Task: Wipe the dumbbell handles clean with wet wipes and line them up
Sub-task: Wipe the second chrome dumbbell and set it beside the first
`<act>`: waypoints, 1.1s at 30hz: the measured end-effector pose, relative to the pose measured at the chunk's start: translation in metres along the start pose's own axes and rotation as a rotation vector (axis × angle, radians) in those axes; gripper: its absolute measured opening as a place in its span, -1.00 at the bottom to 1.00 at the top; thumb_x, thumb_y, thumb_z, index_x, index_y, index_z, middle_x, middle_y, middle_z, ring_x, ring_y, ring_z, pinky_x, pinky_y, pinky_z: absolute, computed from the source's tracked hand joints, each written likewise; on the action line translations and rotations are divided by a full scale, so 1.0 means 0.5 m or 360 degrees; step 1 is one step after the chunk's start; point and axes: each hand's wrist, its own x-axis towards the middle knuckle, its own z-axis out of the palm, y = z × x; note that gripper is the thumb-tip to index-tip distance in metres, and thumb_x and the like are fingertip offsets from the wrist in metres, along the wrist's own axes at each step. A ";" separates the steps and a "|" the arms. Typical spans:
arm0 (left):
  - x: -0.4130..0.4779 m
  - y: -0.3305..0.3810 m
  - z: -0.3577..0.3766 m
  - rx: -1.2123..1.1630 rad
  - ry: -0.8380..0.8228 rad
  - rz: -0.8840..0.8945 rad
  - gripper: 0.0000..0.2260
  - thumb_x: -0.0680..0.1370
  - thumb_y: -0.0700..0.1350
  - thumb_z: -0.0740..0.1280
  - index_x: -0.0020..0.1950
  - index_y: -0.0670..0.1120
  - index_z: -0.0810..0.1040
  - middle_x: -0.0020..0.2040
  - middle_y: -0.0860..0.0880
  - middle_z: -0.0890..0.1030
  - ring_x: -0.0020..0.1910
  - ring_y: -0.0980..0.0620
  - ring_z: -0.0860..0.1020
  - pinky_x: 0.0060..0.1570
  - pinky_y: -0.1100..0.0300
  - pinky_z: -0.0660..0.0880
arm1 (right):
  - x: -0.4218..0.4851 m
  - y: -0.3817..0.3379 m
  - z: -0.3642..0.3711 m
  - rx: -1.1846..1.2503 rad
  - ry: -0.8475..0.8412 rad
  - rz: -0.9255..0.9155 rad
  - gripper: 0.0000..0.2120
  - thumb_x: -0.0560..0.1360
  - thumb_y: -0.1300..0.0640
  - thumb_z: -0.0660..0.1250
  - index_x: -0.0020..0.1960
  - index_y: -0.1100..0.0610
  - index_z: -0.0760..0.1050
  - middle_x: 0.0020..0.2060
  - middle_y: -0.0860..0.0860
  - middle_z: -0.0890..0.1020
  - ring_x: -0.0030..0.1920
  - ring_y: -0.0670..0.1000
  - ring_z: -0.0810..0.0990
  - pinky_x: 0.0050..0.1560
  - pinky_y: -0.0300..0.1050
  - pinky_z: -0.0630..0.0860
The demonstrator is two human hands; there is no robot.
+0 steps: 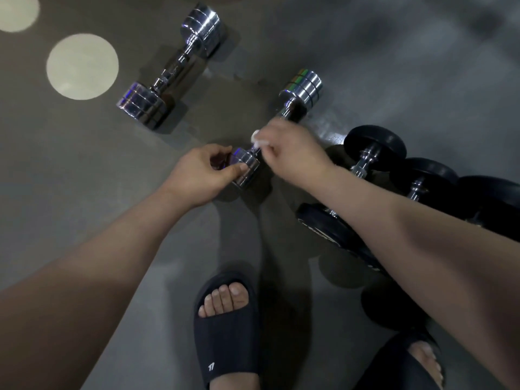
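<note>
A small chrome dumbbell (302, 88) lies on the grey floor in the middle of the view. My left hand (202, 171) grips its near head, thumb across the metal. My right hand (287, 154) is curled over the handle and holds a white wet wipe (260, 140) against it, so most of the handle is hidden. A bigger chrome dumbbell (171, 68) lies apart at the upper left, slanting the same way.
Several black rubber-headed dumbbells (377, 153) are bunched together on the right, close to my right forearm. My feet in dark slides (228, 330) stand at the bottom. Two pale round light patches (81, 66) mark the floor at the upper left.
</note>
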 end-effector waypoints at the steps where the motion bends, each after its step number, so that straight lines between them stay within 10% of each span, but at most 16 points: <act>1: 0.001 -0.001 -0.002 -0.0003 -0.0007 -0.0003 -0.54 0.49 0.06 0.49 0.35 -0.04 0.58 0.10 0.06 0.67 0.07 0.12 0.61 0.10 0.30 0.45 | -0.007 -0.004 -0.003 0.0000 -0.0094 -0.0079 -0.76 0.51 0.16 0.22 0.02 0.14 0.65 -0.07 0.15 0.60 -0.06 0.22 0.62 -0.05 0.08 0.58; 7: 0.005 -0.008 -0.001 -0.0015 -0.0020 -0.0008 -0.54 0.50 0.08 0.49 0.34 -0.05 0.58 0.10 0.05 0.67 0.08 0.09 0.62 0.14 0.23 0.50 | 0.020 0.036 -0.033 0.0001 0.0373 0.0489 -0.77 0.57 0.17 0.23 0.05 0.12 0.66 0.02 0.15 0.63 0.03 0.19 0.61 0.04 -0.04 0.49; 12: 0.006 -0.002 -0.004 -0.0014 -0.0027 -0.0024 -0.58 0.53 0.04 0.46 0.35 -0.07 0.57 0.14 0.05 0.66 0.08 0.15 0.60 -0.04 0.47 0.38 | -0.004 0.000 0.000 0.0035 0.0037 0.0010 -0.76 0.51 0.16 0.22 0.02 0.12 0.66 -0.06 0.13 0.62 -0.05 0.20 0.62 -0.06 0.04 0.56; 18: 0.007 -0.007 -0.006 -0.0005 -0.0055 -0.0027 -0.58 0.56 0.06 0.43 0.39 -0.04 0.55 0.16 0.05 0.66 0.10 0.14 0.60 -0.05 0.52 0.36 | 0.029 0.015 -0.013 0.0020 0.0405 0.0509 -0.76 0.57 0.18 0.23 0.09 0.15 0.65 0.12 0.14 0.63 0.09 0.17 0.62 0.08 -0.04 0.52; 23: 0.006 -0.001 -0.008 -0.0075 0.0068 -0.0028 -0.78 0.57 -0.07 0.42 0.20 -0.06 0.58 -0.02 0.10 0.64 -0.16 0.30 0.56 -0.21 0.61 0.37 | 0.003 0.001 0.008 0.0100 0.0157 0.0052 -0.79 0.53 0.19 0.27 0.06 0.13 0.65 -0.03 0.11 0.63 -0.03 0.17 0.63 0.00 0.01 0.56; 28: 0.002 0.004 -0.012 -0.0171 0.0113 0.0027 -0.81 0.60 -0.17 0.38 0.21 -0.05 0.55 -0.06 0.09 0.61 -0.22 0.30 0.55 -0.14 0.58 0.41 | 0.043 0.033 -0.014 0.0038 0.0420 0.0421 -0.75 0.57 0.16 0.22 0.06 0.13 0.66 -0.01 0.12 0.65 0.03 0.15 0.62 0.06 -0.06 0.50; 33: 0.004 0.005 -0.017 -0.0182 0.0183 0.0034 -0.79 0.61 -0.20 0.35 0.23 -0.02 0.55 -0.05 0.08 0.60 -0.19 0.27 0.52 -0.10 0.55 0.43 | 0.015 -0.011 0.020 0.0026 -0.0054 -0.0148 -0.79 0.51 0.19 0.22 0.02 0.13 0.63 -0.10 0.12 0.61 -0.04 0.20 0.61 -0.07 0.06 0.55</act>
